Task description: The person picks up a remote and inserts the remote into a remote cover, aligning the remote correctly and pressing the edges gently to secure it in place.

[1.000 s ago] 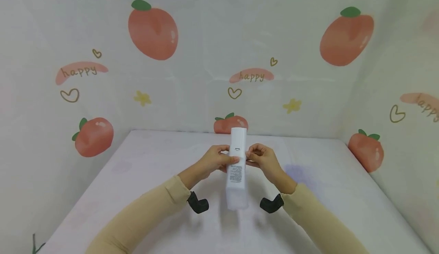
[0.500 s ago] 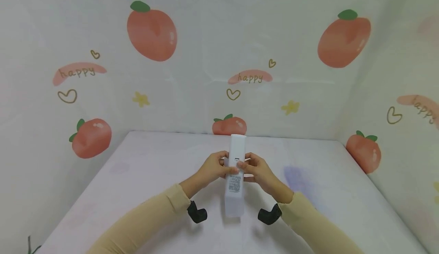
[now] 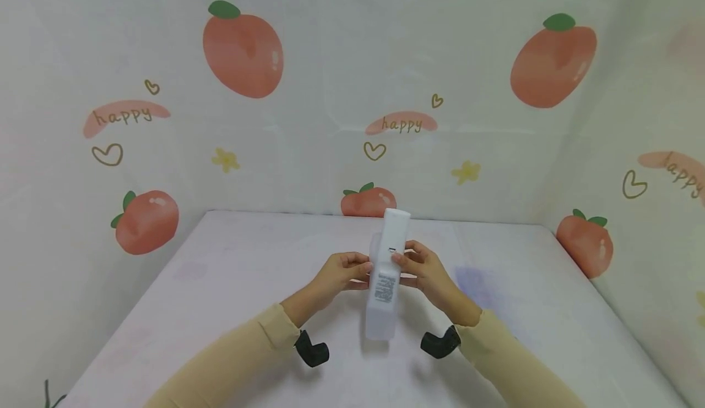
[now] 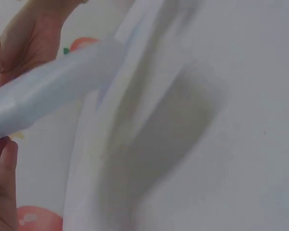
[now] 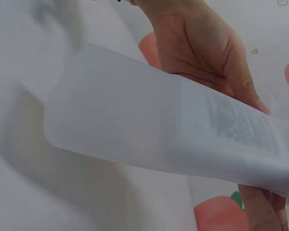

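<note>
A tall white device with a small port, a block of printed text and a frosted lower end stands between both hands. Its top leans to the right in the head view, and the lower end casts a shadow on the table. My right hand grips it from the right, thumb on the front face below the port, fingers behind. At the left edge, my left hand holds it with thumb and fingertips. In the right wrist view the left hand lies along one side of the device. Its back face is hidden in the head view.
The white table carries faint purple stains. Behind it hangs a white curtain printed with fruit, hearts and words. A black curved piece sits at the left wrist, another black piece at the right.
The device has dipped slightly, and its top now leans right. My left thumb has slid from the front face to the left edge. My right thumb has come onto the front face.
</note>
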Motion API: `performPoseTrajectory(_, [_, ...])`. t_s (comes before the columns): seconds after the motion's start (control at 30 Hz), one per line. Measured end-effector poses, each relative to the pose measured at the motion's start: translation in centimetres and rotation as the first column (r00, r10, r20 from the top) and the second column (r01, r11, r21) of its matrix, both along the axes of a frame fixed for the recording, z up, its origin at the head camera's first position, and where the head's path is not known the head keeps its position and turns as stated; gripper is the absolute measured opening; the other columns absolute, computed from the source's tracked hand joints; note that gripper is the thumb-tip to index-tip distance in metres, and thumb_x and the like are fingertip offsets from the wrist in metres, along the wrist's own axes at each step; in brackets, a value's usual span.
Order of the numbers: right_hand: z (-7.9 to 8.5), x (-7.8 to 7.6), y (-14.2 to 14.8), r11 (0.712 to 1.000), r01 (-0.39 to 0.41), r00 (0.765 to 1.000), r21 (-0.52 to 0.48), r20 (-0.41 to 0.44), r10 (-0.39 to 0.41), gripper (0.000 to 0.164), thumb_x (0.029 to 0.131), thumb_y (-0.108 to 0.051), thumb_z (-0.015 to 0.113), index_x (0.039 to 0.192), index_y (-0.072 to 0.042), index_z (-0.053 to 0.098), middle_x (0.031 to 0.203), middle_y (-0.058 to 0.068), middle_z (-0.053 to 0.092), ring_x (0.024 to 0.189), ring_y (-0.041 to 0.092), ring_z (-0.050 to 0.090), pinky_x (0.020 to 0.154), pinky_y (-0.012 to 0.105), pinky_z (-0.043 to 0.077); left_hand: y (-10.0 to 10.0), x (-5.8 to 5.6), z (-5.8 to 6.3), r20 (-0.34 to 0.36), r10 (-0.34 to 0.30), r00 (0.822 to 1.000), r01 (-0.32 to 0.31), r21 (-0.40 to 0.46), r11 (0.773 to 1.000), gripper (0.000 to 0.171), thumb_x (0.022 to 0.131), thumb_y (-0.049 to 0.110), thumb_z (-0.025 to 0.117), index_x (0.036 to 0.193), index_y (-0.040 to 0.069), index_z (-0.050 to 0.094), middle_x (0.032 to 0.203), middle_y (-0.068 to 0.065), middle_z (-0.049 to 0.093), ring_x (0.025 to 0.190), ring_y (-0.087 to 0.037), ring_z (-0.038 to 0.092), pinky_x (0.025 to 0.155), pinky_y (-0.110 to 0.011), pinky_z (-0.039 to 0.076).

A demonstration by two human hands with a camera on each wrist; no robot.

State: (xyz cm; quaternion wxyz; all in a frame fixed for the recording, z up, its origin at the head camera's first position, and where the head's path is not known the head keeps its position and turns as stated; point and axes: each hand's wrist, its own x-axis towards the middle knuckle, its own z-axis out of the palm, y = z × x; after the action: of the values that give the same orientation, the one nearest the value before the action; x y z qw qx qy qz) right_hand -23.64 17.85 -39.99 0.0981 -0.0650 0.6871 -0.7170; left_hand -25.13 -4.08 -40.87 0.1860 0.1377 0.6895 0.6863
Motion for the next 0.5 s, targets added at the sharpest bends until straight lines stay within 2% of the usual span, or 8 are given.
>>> performPoseTrajectory(0.17, [0.3, 0.1, -0.3, 1.000, -0.018, 1.000, 0.003, 0.008, 0.018, 0.026, 0.096, -0.014, 0.059, 0.116, -0.003, 0.048, 0.095, -0.002, 0.064, 0.088, 0.014, 0.065, 0.081, 0.039, 0.058, 0.5, 0.4, -0.5, -0.001, 0.048, 0.999, -0.048, 0.032, 0.998, 0.028, 0.094, 0.014, 0.064, 0.110, -0.008, 0.062, 0.092, -0.004, 0.070, 0.076, -0.012, 0.065, 0.077, -0.034, 0.059])
performPoseTrajectory(0.3, [0.5, 0.3, -0.5, 0.999, -0.030, 0.999, 0.046, 0.020, 0.029, 0.040, 0.096, -0.019, 0.060, 0.126, 0.002, 0.044, 0.098, -0.001, 0.066, 0.087, 0.014, 0.066, 0.081, 0.040, 0.058, 0.8, 0.6, -0.6, -0.005, 0.067, 0.998, -0.067, 0.054, 0.996, 0.020, 0.093, 0.009, 0.063, 0.103, -0.008, 0.062, 0.084, 0.000, 0.069, 0.073, -0.011, 0.064, 0.073, -0.032, 0.059])
performPoseTrajectory(0.4, [0.5, 0.3, -0.6, 0.994, -0.067, 0.998, 0.084, 0.012, 0.066, 0.050, 0.097, -0.023, 0.058, 0.134, 0.004, 0.039, 0.102, 0.003, 0.066, 0.087, 0.014, 0.067, 0.082, 0.042, 0.057, 1.1, 0.7, -0.8, -0.010, 0.085, 0.996, -0.085, 0.057, 0.995, 0.016, 0.093, 0.007, 0.064, 0.099, -0.007, 0.063, 0.080, 0.002, 0.068, 0.071, -0.010, 0.064, 0.070, -0.031, 0.059])
performPoseTrajectory(0.5, [0.5, 0.3, -0.5, 0.987, -0.120, 0.993, 0.107, 0.002, 0.121, 0.052, 0.099, -0.024, 0.056, 0.137, 0.006, 0.036, 0.104, 0.006, 0.065, 0.088, 0.015, 0.067, 0.084, 0.045, 0.057, 1.3, 0.8, -0.8, -0.019, 0.120, 0.993, -0.119, 0.048, 0.992, 0.014, 0.092, 0.006, 0.065, 0.096, -0.007, 0.063, 0.077, 0.002, 0.067, 0.069, -0.010, 0.062, 0.068, -0.029, 0.059])
